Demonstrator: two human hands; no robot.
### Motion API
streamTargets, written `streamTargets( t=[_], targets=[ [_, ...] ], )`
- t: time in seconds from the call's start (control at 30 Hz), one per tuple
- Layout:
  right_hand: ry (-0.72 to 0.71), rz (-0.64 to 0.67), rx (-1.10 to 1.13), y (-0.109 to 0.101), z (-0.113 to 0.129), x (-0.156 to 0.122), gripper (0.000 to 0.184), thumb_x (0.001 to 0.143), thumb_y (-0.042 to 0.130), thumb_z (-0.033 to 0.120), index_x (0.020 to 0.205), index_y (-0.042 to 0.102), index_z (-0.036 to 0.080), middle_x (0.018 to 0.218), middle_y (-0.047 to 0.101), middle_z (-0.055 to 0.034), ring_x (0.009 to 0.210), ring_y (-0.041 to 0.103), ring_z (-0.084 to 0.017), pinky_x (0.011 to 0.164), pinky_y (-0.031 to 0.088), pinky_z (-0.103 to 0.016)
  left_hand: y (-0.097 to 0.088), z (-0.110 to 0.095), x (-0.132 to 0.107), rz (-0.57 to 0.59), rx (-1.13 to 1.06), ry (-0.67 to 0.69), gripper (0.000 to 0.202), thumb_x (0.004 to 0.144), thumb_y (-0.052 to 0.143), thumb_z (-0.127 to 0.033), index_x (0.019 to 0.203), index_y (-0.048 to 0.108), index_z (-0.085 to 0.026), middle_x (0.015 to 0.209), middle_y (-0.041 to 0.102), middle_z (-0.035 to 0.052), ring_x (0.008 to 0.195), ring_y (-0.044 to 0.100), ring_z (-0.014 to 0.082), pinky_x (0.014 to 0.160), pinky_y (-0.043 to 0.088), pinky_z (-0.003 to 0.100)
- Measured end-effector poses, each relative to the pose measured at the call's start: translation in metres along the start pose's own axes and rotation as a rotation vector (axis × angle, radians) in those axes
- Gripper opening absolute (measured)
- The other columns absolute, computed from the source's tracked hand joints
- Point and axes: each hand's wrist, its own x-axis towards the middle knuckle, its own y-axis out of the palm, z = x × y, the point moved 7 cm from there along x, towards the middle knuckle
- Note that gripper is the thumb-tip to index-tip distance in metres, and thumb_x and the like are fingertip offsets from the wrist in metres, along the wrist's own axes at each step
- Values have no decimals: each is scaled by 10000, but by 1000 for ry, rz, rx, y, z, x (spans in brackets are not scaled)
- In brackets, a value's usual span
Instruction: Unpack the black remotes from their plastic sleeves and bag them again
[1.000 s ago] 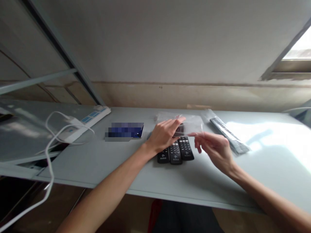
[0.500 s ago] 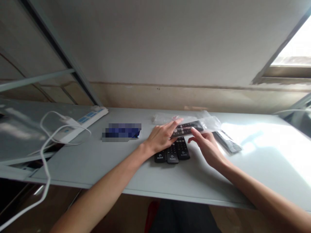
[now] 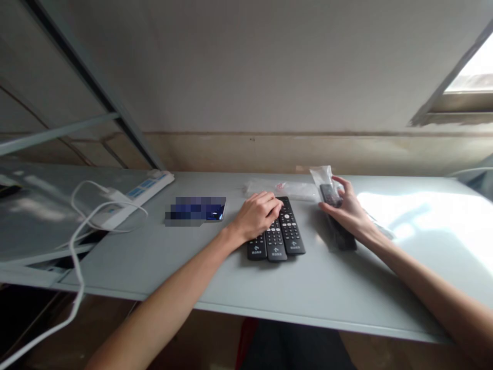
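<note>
Three black remote controls (image 3: 276, 241) lie side by side on the desk, with their white-lettered ends toward me. My left hand (image 3: 257, 215) rests over the upper ends of the left and middle ones. Its fingers are curled down against them, covering their tops. The rightmost remote stands slightly askew and shows almost whole. To the right, my right hand (image 3: 348, 209) is closed around another black remote control in a clear plastic bag (image 3: 328, 192). That remote is tilted, its lower end close to the desk, and the palm hides its middle.
A flat clear plastic bag (image 3: 298, 189) lies behind the remotes. Left of my hand is a phone (image 3: 217, 211), partly blurred out. A white power strip (image 3: 148, 187) with a looping white cable (image 3: 71, 246) sits further left. More plastic (image 3: 381, 226) shows beyond my right wrist, beside bright sunlight.
My left hand has let go of the bagged remote and come down onto the row of remotes. My right hand has carried the bagged remote rightward and turned it lengthwise.
</note>
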Motion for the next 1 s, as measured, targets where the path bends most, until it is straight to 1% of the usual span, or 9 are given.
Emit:
streamTargets(
  t=[0.1,0.23,0.33,0.47,0.53,0.63,0.73,0.87,1.0],
  targets=[
    [-153,-12,-268,-5,7,-3,772,884,687,400,1595,431,239,1187,710,-138,950,695,-317,871,570,-481,1,10,0,-32,-11,-61,295,1096,469,-235,1003,742,-173,1013,741,64,976,684,220,921,540,385],
    [-216,47,-527,-6,8,-3,695,933,594,372,1604,480,233,1356,667,-182,1138,689,-379,970,571,-512,2,21,-1,-55,-33,-129,219,1048,539,-210,946,731,-179,959,735,50,937,685,214,899,537,378],
    [-261,85,-688,-4,3,-6,741,956,522,300,1678,383,208,1462,612,-209,1299,636,-404,1077,548,-548,6,23,0,-26,-41,-113,98,976,640,-184,986,737,-190,902,733,30,904,676,216,885,536,381],
    [-336,81,-830,4,8,-11,959,895,464,106,1763,92,276,1741,372,-150,1603,332,-440,1201,422,-694,8,21,1,-3,-82,-67,100,929,700,-172,1010,752,-201,874,730,18,876,672,209,868,546,372],
    [-403,97,-855,15,20,-12,960,888,441,56,1755,144,343,1809,240,-71,1665,171,-429,1219,373,-738,8,20,2,6,-93,-38,78,941,697,-184,988,757,-201,872,739,21,877,678,209,869,548,376],
    [-471,199,-811,43,35,-7,732,1002,400,120,1696,373,351,1815,215,-36,1673,167,-393,1248,378,-687,8,17,2,18,-100,5,74,966,683,-187,943,754,-194,877,760,26,877,691,204,882,547,379],
    [-422,289,-735,66,32,2,568,1100,379,289,1664,445,313,1799,259,-76,1659,215,-394,1242,414,-648,7,14,1,22,-97,23,74,983,677,-170,967,749,-181,948,791,38,917,710,204,910,542,381],
    [-355,353,-698,77,13,4,575,1125,374,482,1653,470,275,1753,360,-111,1634,289,-384,1283,360,-626,5,10,0,39,-61,37,127,1032,615,-176,1025,742,-172,1041,803,65,1001,726,222,944,543,403],
    [-352,311,-693,71,4,-3,622,1134,317,496,1656,461,190,1703,438,-147,1620,340,-341,1295,361,-583,5,8,-1,50,-44,43,165,1047,574,-179,1043,738,-171,1059,803,76,1030,737,232,966,544,422]
  ],
)
